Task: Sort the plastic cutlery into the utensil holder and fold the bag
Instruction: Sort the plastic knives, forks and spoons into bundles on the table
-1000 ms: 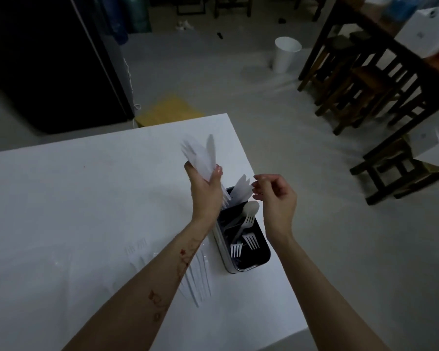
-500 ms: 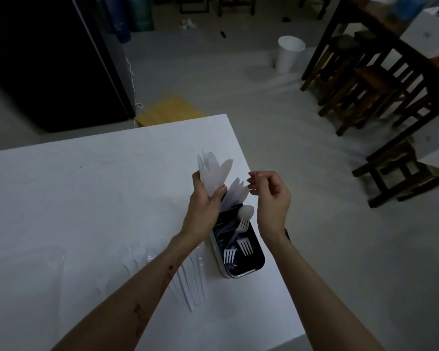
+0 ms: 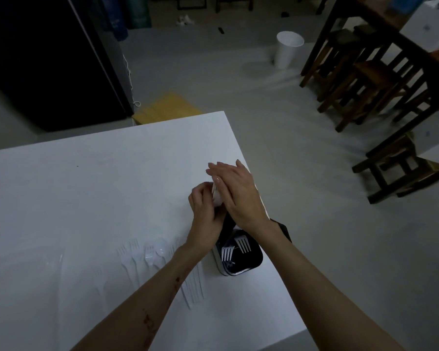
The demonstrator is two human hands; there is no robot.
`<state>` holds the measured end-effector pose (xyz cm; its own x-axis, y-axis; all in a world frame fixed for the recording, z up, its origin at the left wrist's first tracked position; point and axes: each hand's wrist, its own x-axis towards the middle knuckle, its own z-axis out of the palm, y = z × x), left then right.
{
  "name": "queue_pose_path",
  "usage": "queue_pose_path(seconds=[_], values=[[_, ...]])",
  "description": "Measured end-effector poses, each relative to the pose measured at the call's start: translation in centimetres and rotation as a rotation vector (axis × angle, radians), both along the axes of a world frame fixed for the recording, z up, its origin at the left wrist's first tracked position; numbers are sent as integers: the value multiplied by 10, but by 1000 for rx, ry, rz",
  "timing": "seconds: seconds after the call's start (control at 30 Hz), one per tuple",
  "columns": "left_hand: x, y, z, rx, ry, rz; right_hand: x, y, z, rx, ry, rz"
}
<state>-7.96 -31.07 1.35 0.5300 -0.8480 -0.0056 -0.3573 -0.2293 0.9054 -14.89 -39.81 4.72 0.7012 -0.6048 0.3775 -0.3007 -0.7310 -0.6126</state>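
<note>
Near the right edge of the white rectangular table, the black oblong utensil holder stands with white plastic forks inside. Above its far end, the left hand grips a bundle of white plastic cutlery, seemingly knives; the right hand lies flat-fingered over it. More forks and a spoon lie leftward, where the tabletop is bare.

White table: utensil holder, loose forks, knives.
</note>
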Motion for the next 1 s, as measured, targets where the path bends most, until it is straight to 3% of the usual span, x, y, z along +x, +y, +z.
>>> queue_pose_path(seconds=[0.1, 0.33, 0.4, 0.5, 0.6, 0.7, 0.8, 1.0], values=[[4, 6, -8, 5, 49, -58, 1, 1, -6, -130, 164, -4], [18, 32, -3, 67, 180, -167, 5, 5, 2, -105, 273, -55], [23, 43, 1, 104, 140, -168, 8, 12, 6, -143, 220, -95], [31, 67, -1, 106, 119, -48, 20, 38, 13, -200, -38, -132], [40, 108, -14, 55, 201, 172, 34, 84, 6, -159, -155, 6], [49, 158, -33, 81, 167, 403, 39, 132, -29, -68, 43, 166], [61, 203, -51, 182, 59, 551, 38, 171, -67, 47, 230, 177], [89, 254, -74, 442, -28, 609, 46, 223, -100, 273, 574, -35]])
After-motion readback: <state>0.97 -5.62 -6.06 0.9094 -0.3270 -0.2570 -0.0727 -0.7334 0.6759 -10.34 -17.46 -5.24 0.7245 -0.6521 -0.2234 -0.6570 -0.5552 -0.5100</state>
